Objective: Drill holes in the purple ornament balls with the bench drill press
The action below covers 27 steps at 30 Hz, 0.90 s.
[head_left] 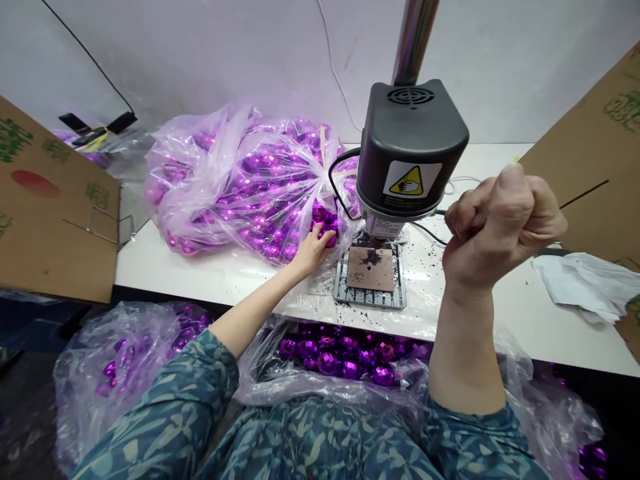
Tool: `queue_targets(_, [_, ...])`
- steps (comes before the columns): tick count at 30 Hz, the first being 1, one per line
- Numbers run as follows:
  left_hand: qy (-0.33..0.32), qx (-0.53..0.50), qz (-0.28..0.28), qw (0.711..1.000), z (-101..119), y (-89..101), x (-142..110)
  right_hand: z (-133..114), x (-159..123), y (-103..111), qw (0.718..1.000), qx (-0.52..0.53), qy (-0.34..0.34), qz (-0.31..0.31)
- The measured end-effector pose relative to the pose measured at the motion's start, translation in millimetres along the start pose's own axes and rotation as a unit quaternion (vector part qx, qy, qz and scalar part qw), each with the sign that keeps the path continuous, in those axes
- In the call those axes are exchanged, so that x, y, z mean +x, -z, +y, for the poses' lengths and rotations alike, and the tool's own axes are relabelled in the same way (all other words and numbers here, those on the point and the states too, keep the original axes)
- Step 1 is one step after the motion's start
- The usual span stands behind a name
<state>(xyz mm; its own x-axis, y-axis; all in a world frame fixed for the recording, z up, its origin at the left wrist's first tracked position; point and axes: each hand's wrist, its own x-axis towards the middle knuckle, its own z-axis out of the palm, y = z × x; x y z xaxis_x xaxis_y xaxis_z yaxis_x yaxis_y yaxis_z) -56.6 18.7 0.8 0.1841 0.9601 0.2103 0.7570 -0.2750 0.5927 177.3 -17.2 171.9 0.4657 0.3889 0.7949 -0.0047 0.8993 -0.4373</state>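
My left hand [316, 248] is at the mouth of a big clear plastic bag [200, 173], its fingers curled round a shiny purple faceted ball [325, 217]. The bag is full of such balls. My right hand [500, 223] is raised to the right of a small black drill press [413, 147], closed in a fist; whatever it grips is hidden. Beneath the press head, a square brown board [370, 269] with a small dark hole lies on the slotted metal base [345, 293]. Dark shavings are scattered over the board and around it.
More purple balls [350, 357] lie in an open plastic bag at my lap, below the edge of the white table [525, 320]. Cardboard boxes [55, 207] stand at left and right. A white cloth [585, 283] is on the right. The metal column [414, 40] rises behind the press head.
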Motion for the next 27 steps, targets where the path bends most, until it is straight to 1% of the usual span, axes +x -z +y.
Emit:
queue_targets(1, [0.009,-0.058,0.028,0.998,2.7,1.9,1.2,0.2,0.0,0.3,1.000,0.002,0.000,-0.002])
queue_targets(2, [0.022,-0.135,0.056,0.989,5.7,4.1,1.1,0.2,-0.1,0.6,1.000,0.003,0.000,-0.006])
queue_targets(3, [0.039,-0.225,0.076,0.971,9.1,6.5,0.1,0.1,-0.1,0.9,1.000,0.004,0.000,-0.010])
queue_targets(4, [0.062,-0.319,0.084,0.942,12.9,9.0,-1.9,-0.1,-0.3,1.2,1.000,0.004,0.000,-0.014])
queue_targets(5, [0.086,-0.408,0.080,0.905,17.0,11.5,-4.5,-0.3,-0.4,1.3,1.000,0.003,0.000,-0.017])
queue_targets(7, [0.132,-0.542,0.052,0.828,25.8,15.5,-10.4,-0.8,-0.8,1.1,1.000,0.001,0.001,-0.014])
queue_targets(8, [0.152,-0.581,0.038,0.799,30.3,16.7,-13.3,-0.9,-1.0,0.8,1.000,0.000,0.002,-0.010])
queue_targets(9, [0.167,-0.606,0.026,0.777,34.7,17.2,-16.1,-1.1,-1.3,0.6,1.000,-0.001,0.002,-0.008])
queue_targets(11, [0.181,-0.636,0.004,0.750,42.5,16.0,-21.0,-1.3,-1.8,0.3,1.000,-0.005,0.000,-0.007])
queue_targets(13, [0.183,-0.652,-0.017,0.735,47.7,11.7,-25.0,-1.7,-2.3,0.5,1.000,-0.016,-0.006,-0.012])
queue_targets(15, [0.188,-0.658,-0.031,0.729,50.0,4.3,-28.2,-2.3,-2.8,1.0,0.999,-0.031,-0.010,-0.016])
queue_targets(16, [0.191,-0.654,-0.029,0.731,50.1,-0.5,-29.5,-2.6,-3.0,1.2,0.999,-0.038,-0.012,-0.015])
queue_targets(18, [0.190,-0.633,-0.005,0.751,49.5,-11.5,-31.6,-3.1,-3.4,1.3,0.999,-0.044,-0.015,-0.011])
queue_targets(20, [0.172,-0.601,0.030,0.780,48.7,-22.5,-32.7,-3.4,-3.8,1.1,0.999,-0.041,-0.020,-0.009])
queue_targets(22, [0.152,-0.574,0.050,0.803,48.5,-31.6,-32.5,-3.4,-4.0,0.7,0.999,-0.039,-0.023,-0.008])
queue_targets(24, [0.140,-0.560,0.054,0.815,48.3,-37.8,-31.2,-3.0,-4.1,0.4,0.999,-0.044,-0.022,-0.006])
queue_targets(27, [0.122,-0.546,0.033,0.828,47.1,-42.6,-28.2,-2.3,-4.1,0.3,0.999,-0.040,-0.016,-0.007])
